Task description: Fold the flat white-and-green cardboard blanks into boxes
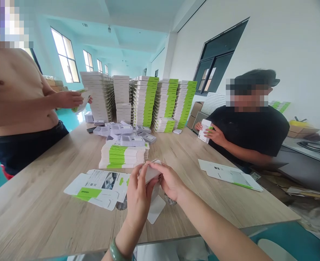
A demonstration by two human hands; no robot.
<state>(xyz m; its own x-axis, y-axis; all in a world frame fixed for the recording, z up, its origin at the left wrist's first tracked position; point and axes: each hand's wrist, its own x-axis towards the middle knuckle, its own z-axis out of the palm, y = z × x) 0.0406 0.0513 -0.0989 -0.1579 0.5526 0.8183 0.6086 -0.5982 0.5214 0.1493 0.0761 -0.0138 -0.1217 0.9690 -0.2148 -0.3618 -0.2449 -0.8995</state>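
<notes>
Wood-grained surface [40,221], pale and broad, fills the foreground, with stacked boxes [150,105] towards its far end. Just above its near side, the left grip [138,194] and right grip [170,180] both clasp a white carton [152,174], though much of its form is hidden. It looks light, smooth and easily creased, probably best pinched softly along its stiffer edges.

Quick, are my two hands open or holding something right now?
Left hand: holding a white carton, fingers bent around its side.
Right hand: holding the same white carton from the other side.
</notes>
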